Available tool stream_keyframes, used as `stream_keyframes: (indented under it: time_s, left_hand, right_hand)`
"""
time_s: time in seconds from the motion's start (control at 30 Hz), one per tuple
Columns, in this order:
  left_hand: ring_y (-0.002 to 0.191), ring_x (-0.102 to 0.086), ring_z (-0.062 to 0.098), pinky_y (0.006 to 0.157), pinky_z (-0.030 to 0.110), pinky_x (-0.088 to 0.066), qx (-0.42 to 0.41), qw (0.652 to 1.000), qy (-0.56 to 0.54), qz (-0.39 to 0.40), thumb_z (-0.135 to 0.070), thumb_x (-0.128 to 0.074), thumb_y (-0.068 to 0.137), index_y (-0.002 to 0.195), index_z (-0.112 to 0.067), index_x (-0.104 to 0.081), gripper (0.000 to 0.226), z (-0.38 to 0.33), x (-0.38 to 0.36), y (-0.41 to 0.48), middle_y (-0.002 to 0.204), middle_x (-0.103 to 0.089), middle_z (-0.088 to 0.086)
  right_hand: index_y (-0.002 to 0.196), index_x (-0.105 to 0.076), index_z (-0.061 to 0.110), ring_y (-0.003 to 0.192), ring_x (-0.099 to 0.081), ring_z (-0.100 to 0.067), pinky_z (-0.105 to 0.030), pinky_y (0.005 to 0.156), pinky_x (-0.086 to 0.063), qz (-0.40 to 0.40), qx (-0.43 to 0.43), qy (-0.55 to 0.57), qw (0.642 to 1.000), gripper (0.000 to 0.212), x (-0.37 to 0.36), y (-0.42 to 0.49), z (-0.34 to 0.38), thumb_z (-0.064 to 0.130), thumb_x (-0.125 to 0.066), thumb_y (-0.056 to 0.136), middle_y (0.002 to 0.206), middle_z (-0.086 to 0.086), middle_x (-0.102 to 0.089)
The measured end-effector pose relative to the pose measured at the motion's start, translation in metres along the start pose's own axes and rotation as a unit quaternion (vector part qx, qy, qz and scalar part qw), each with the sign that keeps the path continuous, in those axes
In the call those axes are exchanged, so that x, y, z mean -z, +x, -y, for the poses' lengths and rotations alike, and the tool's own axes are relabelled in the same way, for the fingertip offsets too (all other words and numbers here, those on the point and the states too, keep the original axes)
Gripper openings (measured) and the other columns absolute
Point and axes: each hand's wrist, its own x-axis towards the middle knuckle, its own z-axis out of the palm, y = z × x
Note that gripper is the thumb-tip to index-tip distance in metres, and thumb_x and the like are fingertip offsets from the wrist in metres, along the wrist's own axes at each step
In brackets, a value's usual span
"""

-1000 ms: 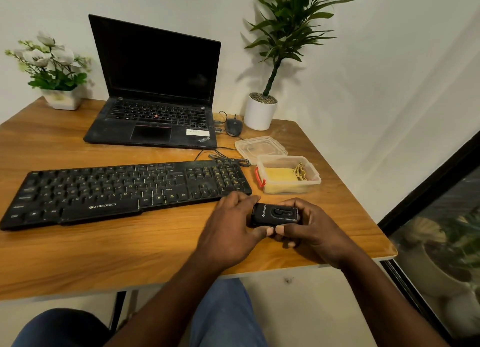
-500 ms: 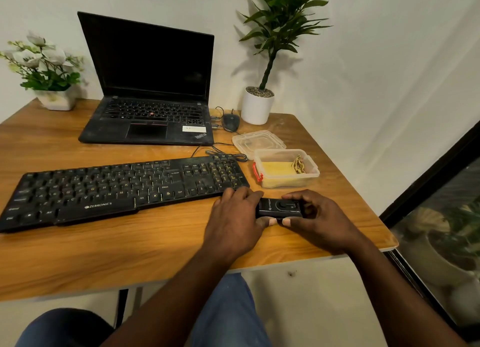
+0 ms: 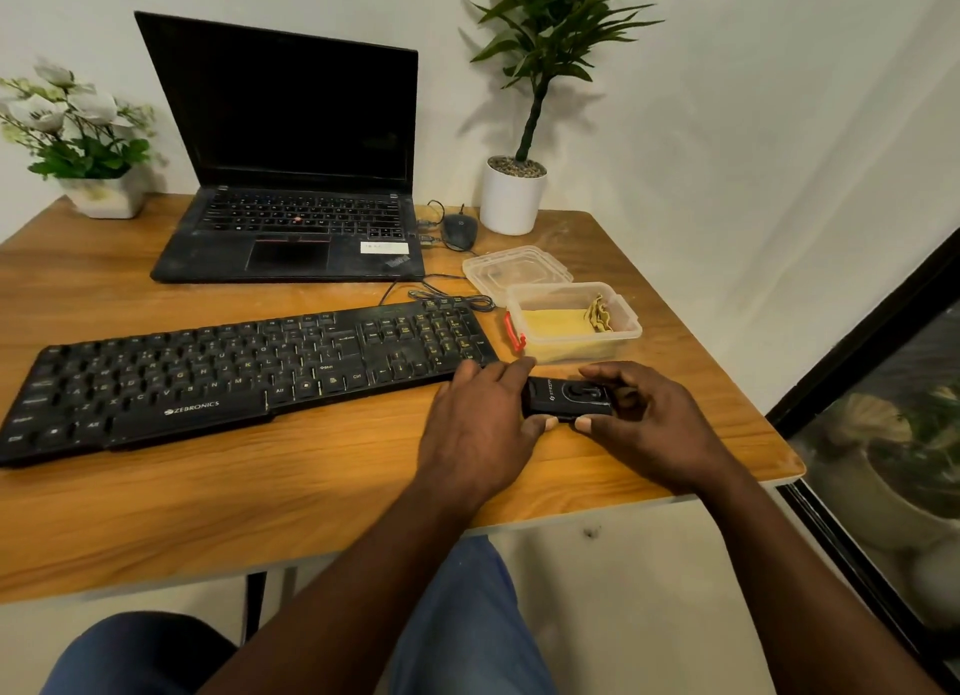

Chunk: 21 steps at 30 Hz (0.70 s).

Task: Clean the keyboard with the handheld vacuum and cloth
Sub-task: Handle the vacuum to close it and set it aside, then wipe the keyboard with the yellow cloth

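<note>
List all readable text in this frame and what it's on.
"ZEBRONICS": keyboard, front edge.
"Alt", "Ctrl", "Shift": its keys; other legends too small.
"ThinkPad": laptop palm rest, slanted, barely legible.
Unreadable: white sticker on the laptop.
Too blurred: logo text on the handheld vacuum.

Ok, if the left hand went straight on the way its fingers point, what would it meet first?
Probably the open plastic container, at its red-clasp end, just past the fingertips of the left hand. The keyboard has its right corner close beside that line, so depth leaves some doubt.
</note>
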Motion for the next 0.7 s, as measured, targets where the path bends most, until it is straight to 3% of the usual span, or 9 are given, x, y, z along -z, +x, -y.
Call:
stream_keyframes:
  time_s: [0.17,0.33,0.5,0.6,0.7]
  left_hand:
    - [0.135,-0.040,0.019,0.110,0.040,-0.042,0.003,1.000,-0.016,-0.001,-0.061,-0.060,0.095,0.159,-0.034,-0.028,0.076,0.002,-0.001,-0.003,0.151,-0.050,-0.006]
    - [0.129,-0.043,0.014,0.106,0.037,-0.045,0.011,0.997,-0.071,-0.029,-0.058,-0.064,0.093,0.154,-0.035,-0.038,0.070,0.005,0.001,-0.006,0.143,-0.051,-0.010]
    - [0.116,-0.048,0.009,0.093,0.029,-0.046,0.018,0.991,-0.117,-0.061,-0.053,-0.064,0.094,0.141,-0.033,-0.054,0.052,0.010,0.007,0.002,0.122,-0.057,-0.014]
    - [0.113,-0.049,0.013,0.092,0.033,-0.047,-0.001,0.993,-0.079,-0.083,-0.048,-0.062,0.098,0.134,-0.029,-0.063,0.041,0.010,0.019,0.025,0.122,-0.060,-0.009]
    - [0.116,-0.048,0.018,0.092,0.036,-0.045,-0.030,0.997,-0.033,-0.070,-0.048,-0.054,0.102,0.131,-0.030,-0.067,0.037,0.001,0.030,0.058,0.126,-0.063,-0.007]
  right_hand:
    - [0.132,-0.065,0.039,0.118,-0.062,-0.001,-0.026,0.096,-0.055,-0.006,0.015,0.018,1.000,0.058,-0.001,-0.002,0.003,0.045,-0.086,0.078,0.131,0.014,-0.066]
    - [0.121,-0.072,0.027,0.108,-0.063,0.004,-0.013,0.083,-0.052,-0.093,0.014,0.040,0.995,0.043,0.000,-0.005,0.009,0.048,-0.074,0.084,0.120,0.013,-0.071]
    - [0.104,-0.077,0.023,0.094,-0.067,-0.001,-0.024,0.076,-0.054,-0.170,0.053,-0.031,0.984,0.014,0.011,0.012,0.025,0.031,-0.076,0.093,0.100,0.015,-0.074]
    - [0.098,-0.079,0.024,0.088,-0.067,-0.002,-0.021,0.073,-0.049,-0.136,0.078,-0.114,0.981,0.009,0.027,0.046,0.045,0.031,-0.078,0.092,0.094,0.014,-0.075]
    - [0.102,-0.080,0.022,0.091,-0.067,-0.009,-0.027,0.076,-0.048,-0.053,0.072,-0.237,0.967,0.013,0.037,0.089,0.053,0.032,-0.074,0.094,0.098,0.008,-0.076]
